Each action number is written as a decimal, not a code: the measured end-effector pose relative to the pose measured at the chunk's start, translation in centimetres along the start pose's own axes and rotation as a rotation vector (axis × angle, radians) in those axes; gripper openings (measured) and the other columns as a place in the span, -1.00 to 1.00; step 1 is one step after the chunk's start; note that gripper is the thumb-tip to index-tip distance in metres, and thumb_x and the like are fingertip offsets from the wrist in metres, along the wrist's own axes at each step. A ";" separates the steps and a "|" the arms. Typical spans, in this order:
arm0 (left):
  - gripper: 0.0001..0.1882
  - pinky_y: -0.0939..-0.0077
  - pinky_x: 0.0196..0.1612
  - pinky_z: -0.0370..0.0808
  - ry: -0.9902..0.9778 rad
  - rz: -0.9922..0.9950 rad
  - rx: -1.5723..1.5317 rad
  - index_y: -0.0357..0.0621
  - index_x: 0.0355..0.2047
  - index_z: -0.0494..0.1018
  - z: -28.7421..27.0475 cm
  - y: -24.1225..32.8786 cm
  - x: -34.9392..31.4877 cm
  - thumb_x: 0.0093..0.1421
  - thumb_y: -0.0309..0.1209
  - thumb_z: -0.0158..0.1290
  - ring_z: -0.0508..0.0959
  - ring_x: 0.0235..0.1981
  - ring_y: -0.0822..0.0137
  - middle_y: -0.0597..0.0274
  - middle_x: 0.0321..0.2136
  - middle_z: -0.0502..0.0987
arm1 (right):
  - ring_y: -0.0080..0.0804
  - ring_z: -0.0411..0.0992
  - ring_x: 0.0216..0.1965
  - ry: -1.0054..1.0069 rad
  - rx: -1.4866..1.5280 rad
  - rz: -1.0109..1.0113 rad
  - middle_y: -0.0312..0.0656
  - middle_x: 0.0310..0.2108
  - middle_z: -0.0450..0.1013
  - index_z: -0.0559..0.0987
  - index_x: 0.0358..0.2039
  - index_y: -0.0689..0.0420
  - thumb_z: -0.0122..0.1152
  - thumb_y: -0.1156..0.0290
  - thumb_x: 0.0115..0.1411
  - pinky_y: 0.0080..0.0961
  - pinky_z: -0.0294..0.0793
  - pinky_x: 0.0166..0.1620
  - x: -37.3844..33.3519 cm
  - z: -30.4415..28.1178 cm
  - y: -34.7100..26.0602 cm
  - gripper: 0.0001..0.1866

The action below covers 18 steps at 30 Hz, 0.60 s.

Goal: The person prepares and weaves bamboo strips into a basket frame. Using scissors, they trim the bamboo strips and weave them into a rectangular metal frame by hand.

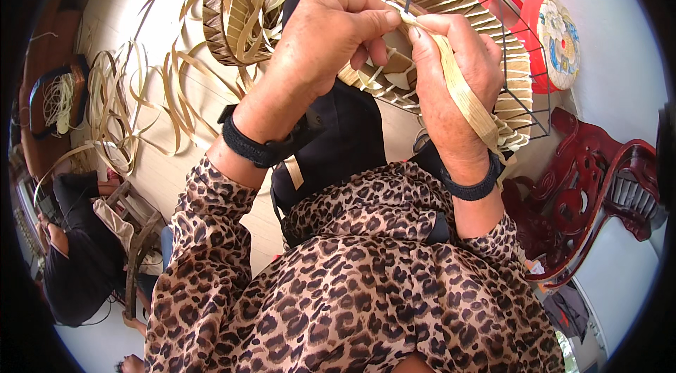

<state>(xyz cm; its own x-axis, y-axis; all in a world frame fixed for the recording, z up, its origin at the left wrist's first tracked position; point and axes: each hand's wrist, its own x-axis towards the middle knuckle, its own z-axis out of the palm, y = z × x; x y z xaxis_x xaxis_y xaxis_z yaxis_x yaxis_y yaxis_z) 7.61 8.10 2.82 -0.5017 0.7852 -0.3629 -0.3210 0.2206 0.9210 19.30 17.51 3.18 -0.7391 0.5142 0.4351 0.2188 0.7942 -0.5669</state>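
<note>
Close to each other at the upper middle, both my hands are closed on a pale, flat plant-fibre strip. My left hand (320, 42) pinches it between thumb and forefinger, against a thin black wire. With thumb and fingers bent, my right hand (451, 95) grips the same fibre strip (470, 111), whose wide length runs over the palm toward the wrist. Under and beyond my hands is a half-covered basket (517, 102), a black wire frame wrapped with cream strips. Bare wires stick out at its right side. My hands hide part of its near rim.
A woven basket (217, 21) holding loose strips stands at the upper left. Long strips (116, 109) lie curled on the floor. On the right are a red stool (541, 42) with a patterned top and dark red carved furniture (570, 207). Another person (81, 260) sits far left.
</note>
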 end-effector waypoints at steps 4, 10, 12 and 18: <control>-0.82 0.80 -0.66 0.27 -0.082 -0.005 -0.104 -0.32 -0.48 0.44 -0.3 -0.5 0.5 0.10 -0.42 -0.05 0.39 -0.73 0.55 0.20 -0.70 0.45 | -0.42 0.38 -0.43 0.018 -0.019 0.000 -0.32 -0.53 0.42 0.43 -0.51 0.08 0.15 0.53 -0.10 -0.51 0.16 -0.22 -0.3 -0.1 -0.3 -0.89; -0.83 0.78 -0.63 0.33 -0.190 -0.064 -0.275 -0.29 -0.45 0.42 0.4 -0.5 0.6 0.12 -0.42 -0.09 0.44 -0.67 0.52 0.17 -0.63 0.48 | -0.34 0.32 -0.30 0.091 -0.074 -0.067 -0.29 -0.39 0.40 0.45 -0.50 0.08 0.17 0.50 -0.15 -0.40 0.15 -0.13 -1.2 -0.7 0.7 -0.86; -0.82 0.78 -0.63 0.34 -0.206 -0.063 -0.298 -0.28 -0.46 0.43 0.4 -0.5 0.7 0.12 -0.41 -0.08 0.45 -0.65 0.52 0.17 -0.61 0.49 | -0.31 0.30 -0.28 0.085 -0.089 -0.072 -0.26 -0.33 0.39 0.45 -0.52 0.10 0.17 0.51 -0.16 -0.38 0.14 -0.10 -1.2 -0.8 0.7 -0.87; -0.83 0.84 -0.68 0.25 -0.218 0.004 -0.196 -0.23 -0.51 0.42 0.4 -0.9 1.0 0.12 -0.39 -0.07 0.37 -0.73 0.59 0.24 -0.67 0.47 | -0.32 0.31 -0.29 0.080 -0.048 -0.033 -0.24 -0.36 0.40 0.46 -0.57 0.11 0.18 0.52 -0.17 -0.41 0.19 -0.13 -1.0 -1.2 0.8 -0.90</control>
<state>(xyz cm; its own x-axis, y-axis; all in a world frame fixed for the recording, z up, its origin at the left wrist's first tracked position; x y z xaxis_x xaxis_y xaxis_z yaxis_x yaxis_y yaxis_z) 7.75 8.97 1.67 -0.3257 0.8962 -0.3013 -0.4794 0.1181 0.8696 20.99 18.05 3.18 -0.6937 0.5102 0.5084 0.2268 0.8247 -0.5181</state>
